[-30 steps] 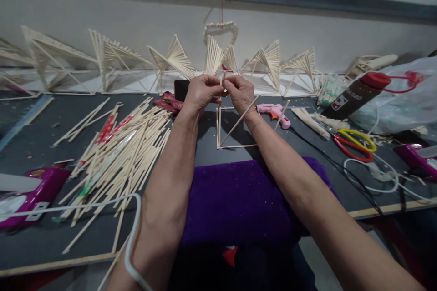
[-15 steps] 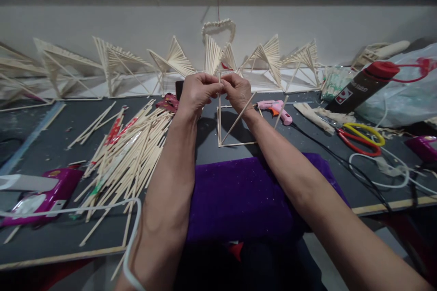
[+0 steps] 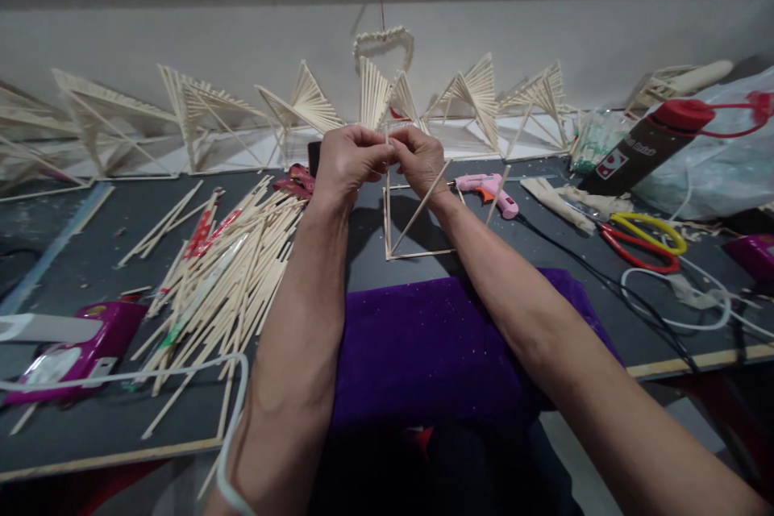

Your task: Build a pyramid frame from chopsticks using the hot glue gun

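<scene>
A small frame of thin wooden sticks (image 3: 417, 255) stands on the dark table between my forearms, with slanting sticks rising from its base. My left hand (image 3: 349, 161) and my right hand (image 3: 419, 160) meet above its left side. Both pinch the upper end of a wooden stick (image 3: 388, 176), thumbs and fingertips nearly touching. The exact joint between the fingertips is hidden. Behind my right wrist lies a pink glue gun (image 3: 484, 187) with an orange trigger. My right forearm covers part of the frame.
Loose sticks (image 3: 233, 282) are heaped on the left, near a magenta device (image 3: 85, 347). Finished fan-shaped stick models (image 3: 311, 101) line the wall. At right are a bottle (image 3: 641, 149), scissors (image 3: 644, 246) and cables. A purple cloth (image 3: 423, 347) lies at the front edge.
The view has shifted very slightly. Both hands keep the same pinch on the stick, and the frame stays in place.
</scene>
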`<state>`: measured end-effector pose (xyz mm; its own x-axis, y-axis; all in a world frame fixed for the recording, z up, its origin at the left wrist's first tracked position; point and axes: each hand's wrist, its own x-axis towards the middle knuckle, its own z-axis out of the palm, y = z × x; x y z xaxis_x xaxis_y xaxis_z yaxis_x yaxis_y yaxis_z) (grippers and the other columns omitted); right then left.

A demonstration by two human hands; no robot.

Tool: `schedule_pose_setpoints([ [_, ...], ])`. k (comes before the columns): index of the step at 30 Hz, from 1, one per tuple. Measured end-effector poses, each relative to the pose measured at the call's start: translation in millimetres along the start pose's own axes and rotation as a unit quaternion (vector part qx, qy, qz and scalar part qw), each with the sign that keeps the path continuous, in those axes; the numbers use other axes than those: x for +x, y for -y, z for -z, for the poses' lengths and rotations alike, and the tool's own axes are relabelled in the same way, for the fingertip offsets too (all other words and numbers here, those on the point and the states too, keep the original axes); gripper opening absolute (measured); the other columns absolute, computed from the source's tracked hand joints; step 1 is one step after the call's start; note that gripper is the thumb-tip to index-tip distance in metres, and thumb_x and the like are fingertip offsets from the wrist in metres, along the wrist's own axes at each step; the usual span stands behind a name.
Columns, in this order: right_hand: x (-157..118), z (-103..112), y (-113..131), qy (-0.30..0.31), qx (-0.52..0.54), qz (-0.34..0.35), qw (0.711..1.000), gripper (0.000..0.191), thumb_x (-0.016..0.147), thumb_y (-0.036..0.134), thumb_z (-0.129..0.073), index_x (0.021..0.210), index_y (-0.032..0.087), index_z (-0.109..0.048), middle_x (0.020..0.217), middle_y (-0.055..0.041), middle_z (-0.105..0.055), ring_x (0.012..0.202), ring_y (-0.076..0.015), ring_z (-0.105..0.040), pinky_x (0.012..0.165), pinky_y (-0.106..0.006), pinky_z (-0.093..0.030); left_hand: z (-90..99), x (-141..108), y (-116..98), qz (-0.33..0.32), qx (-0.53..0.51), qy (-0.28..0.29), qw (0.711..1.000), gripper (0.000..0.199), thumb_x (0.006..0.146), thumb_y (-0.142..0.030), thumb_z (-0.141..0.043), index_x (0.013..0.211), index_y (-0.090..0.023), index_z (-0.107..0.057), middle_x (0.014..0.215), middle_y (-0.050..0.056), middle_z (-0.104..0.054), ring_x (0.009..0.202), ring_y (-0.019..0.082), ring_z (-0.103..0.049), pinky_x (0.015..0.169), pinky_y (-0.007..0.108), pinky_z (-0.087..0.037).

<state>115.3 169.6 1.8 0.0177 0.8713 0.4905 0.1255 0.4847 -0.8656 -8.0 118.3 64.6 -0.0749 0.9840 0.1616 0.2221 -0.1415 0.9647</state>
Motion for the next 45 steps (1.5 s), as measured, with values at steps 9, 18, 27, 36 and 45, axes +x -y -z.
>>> schedule_pose_setpoints([
  [9,1.1,-0.5,-5.2,0.000,0.011,-0.004,1.000,0.013,0.094,0.032,-0.065,0.085,0.022,-0.070,0.075,0.0043,-0.069,0.074,-0.0145,-0.068,0.078,-0.029,-0.058,0.8,2.3,1.8,0.016,-0.011,-0.013,1.000,0.035,0.065,-0.017,-0.081,0.097,-0.019,-0.066,0.067,-0.003,-0.064,0.058,0.014,-0.063,0.054,0.023,-0.046],
  [18,-0.8,-0.4,-1.5,-0.006,0.023,-0.012,1.000,0.011,0.092,0.028,-0.066,0.084,0.023,-0.071,0.069,0.0049,-0.068,0.068,-0.0127,-0.066,0.071,-0.026,-0.057,1.9,6.8,8.2,0.018,-0.048,0.027,0.998,0.036,0.067,-0.019,-0.081,0.102,-0.018,-0.076,0.069,-0.002,-0.067,0.056,0.011,-0.060,0.052,0.022,-0.042],
  [27,-0.8,-1.4,-2.1,-0.007,0.030,-0.039,0.999,0.011,0.093,0.029,-0.069,0.088,0.021,-0.074,0.071,0.0042,-0.069,0.070,-0.0139,-0.069,0.073,-0.028,-0.058,4.0,6.8,10.0,0.016,-0.073,0.045,0.996,0.032,0.064,-0.019,-0.083,0.096,-0.017,-0.074,0.068,-0.002,-0.067,0.054,0.010,-0.059,0.051,0.021,-0.042],
  [36,1.0,-0.5,-6.3,-0.006,0.011,-0.019,1.000,0.011,0.093,0.027,-0.068,0.093,0.018,-0.075,0.070,0.0044,-0.069,0.067,-0.0135,-0.069,0.067,-0.026,-0.056,0.0,3.8,0.4,0.033,-0.080,0.038,0.996,0.028,0.066,-0.009,-0.079,0.092,-0.016,-0.071,0.062,-0.005,-0.065,0.049,0.008,-0.056,0.048,0.018,-0.039],
  [45,3.8,-1.6,-16.0,-0.002,0.017,0.015,1.000,0.012,0.094,0.029,-0.068,0.091,0.018,-0.073,0.071,0.0050,-0.070,0.068,-0.0113,-0.070,0.070,-0.025,-0.057,-0.2,5.0,3.1,0.029,-0.087,0.036,0.995,0.025,0.071,-0.005,-0.075,0.095,-0.014,-0.073,0.063,-0.002,-0.067,0.048,0.008,-0.057,0.047,0.019,-0.038],
])
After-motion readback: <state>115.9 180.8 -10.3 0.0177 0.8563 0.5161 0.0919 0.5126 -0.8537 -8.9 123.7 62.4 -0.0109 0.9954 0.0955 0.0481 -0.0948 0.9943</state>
